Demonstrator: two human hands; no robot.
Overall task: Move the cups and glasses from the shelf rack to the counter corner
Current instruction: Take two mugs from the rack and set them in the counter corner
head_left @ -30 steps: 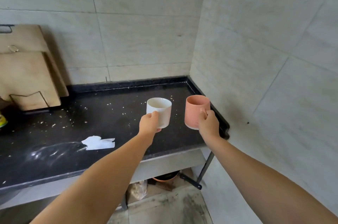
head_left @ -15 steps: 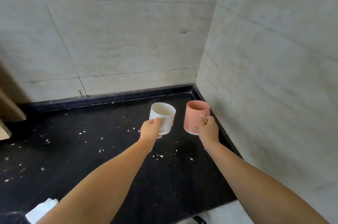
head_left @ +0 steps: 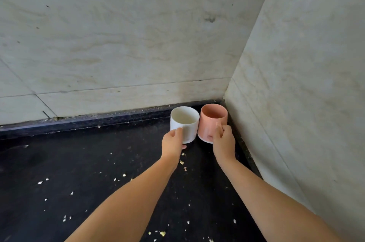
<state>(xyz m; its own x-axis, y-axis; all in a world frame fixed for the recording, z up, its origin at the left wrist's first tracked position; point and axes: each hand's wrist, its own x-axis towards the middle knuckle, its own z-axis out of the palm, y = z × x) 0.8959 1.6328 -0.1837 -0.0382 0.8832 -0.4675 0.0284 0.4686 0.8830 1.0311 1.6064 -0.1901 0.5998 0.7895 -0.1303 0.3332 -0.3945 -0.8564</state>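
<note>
Got the white cup (head_left: 184,124) pinched in my left hand (head_left: 172,144) and the pink cup (head_left: 213,122) gripped in my right hand (head_left: 224,142), cups side by side, maybe touching, in the counter (head_left: 98,162) corner at 1 o'clock. Probably ceramic: stiff, chippable, slick, so gripping the sidewalls seems best.
</note>
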